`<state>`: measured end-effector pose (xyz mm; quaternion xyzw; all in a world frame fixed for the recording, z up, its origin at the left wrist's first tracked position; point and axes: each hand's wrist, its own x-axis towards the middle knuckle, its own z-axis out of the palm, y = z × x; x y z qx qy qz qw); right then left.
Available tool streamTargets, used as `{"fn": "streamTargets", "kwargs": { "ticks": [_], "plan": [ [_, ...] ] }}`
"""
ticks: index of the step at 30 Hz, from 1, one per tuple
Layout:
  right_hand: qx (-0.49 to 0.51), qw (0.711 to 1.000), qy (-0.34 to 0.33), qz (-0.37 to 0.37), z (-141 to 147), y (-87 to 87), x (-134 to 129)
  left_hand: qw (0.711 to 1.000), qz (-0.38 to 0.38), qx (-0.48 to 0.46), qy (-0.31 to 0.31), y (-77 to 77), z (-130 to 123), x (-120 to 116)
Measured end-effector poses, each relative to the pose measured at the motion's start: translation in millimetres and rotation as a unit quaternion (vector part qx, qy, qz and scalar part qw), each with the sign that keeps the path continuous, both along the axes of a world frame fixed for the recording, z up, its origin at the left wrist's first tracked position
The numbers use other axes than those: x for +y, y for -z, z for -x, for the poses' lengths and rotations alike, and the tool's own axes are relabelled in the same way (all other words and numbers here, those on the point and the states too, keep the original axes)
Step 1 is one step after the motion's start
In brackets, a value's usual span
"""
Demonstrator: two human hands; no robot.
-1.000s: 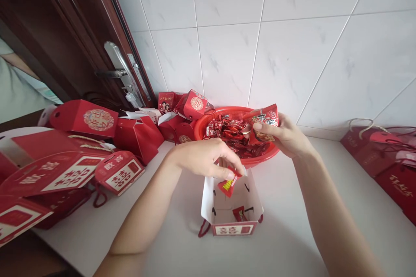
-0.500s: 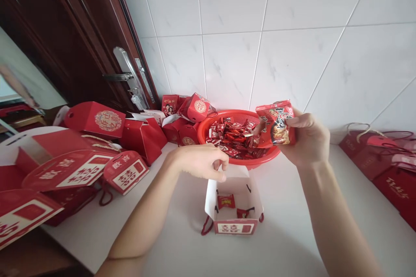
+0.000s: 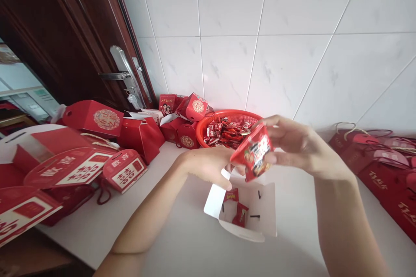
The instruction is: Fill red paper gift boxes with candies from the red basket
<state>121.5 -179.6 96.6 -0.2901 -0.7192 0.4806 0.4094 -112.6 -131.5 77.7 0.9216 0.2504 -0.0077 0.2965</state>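
My right hand (image 3: pixel 299 149) grips a red snack packet (image 3: pixel 255 153) with a noodle-bowl picture between thumb and fingers. It hovers above the back of an open gift box (image 3: pixel 266 212), white inside. My left hand (image 3: pixel 209 166) is at the box's back left edge, thumb over a white flap and fingers curled, partly hidden behind the packet. Inside the box lie two small red wrapped sweets (image 3: pixel 240 215). Just behind both hands stands a red plastic basket (image 3: pixel 201 132) with many small wrapped sweets (image 3: pixel 227 132).
Red gift boxes (image 3: pixel 125 171) crowd the left side of the white table (image 3: pixel 182 233), with more boxes (image 3: pixel 195 106) beside the basket. Red gift bags (image 3: pixel 373 173) stand at the right. A tiled wall (image 3: pixel 227 69) and a dark door (image 3: pixel 74 30) bound the back.
My right hand has brought the packet left and down, from over the basket to over the gift box. The box has turned and tilted, with my left hand now at its edge.
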Motion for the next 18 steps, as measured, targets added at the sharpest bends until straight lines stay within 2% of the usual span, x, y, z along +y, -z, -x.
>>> {"fn": "streamTargets", "kwargs": {
  "ticks": [2, 4, 7, 10, 12, 15, 18],
  "plan": [
    [-0.089, 0.994, -0.051, -0.02, 3, -0.6, -8, 0.999, 0.024, -0.039, 0.011, -0.5, 2, -1],
    [-0.181, 0.98, -0.074, -0.048, 8, 0.1, -14, 0.998, 0.031, -0.052, 0.006, -0.6, 3, -1],
    [-0.313, 0.945, -0.068, -0.063, 19, 4.5, -20, 1.0, 0.002, -0.024, -0.018, -2.0, 4, 0],
    [-0.409, 0.908, -0.061, -0.069, 31, 11.0, -22, 0.999, -0.024, 0.015, -0.015, -4.1, 4, 2],
    [-0.449, 0.888, -0.038, -0.089, 37, 14.7, -22, 0.999, -0.035, 0.036, -0.015, -4.1, 5, 3],
    [-0.468, 0.875, -0.011, -0.121, 42, 17.7, -24, 0.997, -0.048, 0.06, -0.019, -0.2, 5, 5],
    [-0.471, 0.87, -0.038, -0.138, 45, 20.6, -26, 0.997, -0.033, 0.068, -0.016, 5.8, 6, 8]
  ]
}}
